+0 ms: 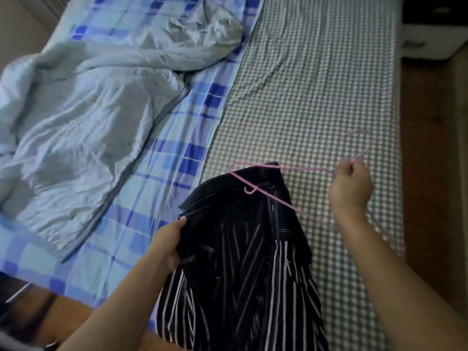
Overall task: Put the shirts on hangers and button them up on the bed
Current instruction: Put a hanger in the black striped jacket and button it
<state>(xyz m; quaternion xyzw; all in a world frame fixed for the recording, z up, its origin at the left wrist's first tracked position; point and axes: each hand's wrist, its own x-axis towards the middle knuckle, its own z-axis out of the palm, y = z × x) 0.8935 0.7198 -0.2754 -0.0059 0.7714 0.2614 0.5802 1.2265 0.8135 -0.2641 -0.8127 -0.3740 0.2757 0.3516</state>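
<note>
A dark shirt with white stripes point(240, 262) hangs over the near edge of the bed, its collar end raised. My left hand point(168, 245) grips the shirt's left shoulder near the collar. My right hand point(350, 187) holds a thin pink wire hanger point(286, 168) by its hook end. The hanger's far arm reaches over the collar at the shirt's top, and a small pink notch hook lies against the dark fabric. Whether the hanger's end is inside the shirt is hard to tell.
The bed carries a grey-and-white checked sheet point(316, 84) on the right and a blue plaid sheet point(177, 138) beside it. A crumpled pale blue quilt point(76, 110) lies on the left. Wooden floor point(430, 173) runs along the right side, with a white box point(430, 39) beyond.
</note>
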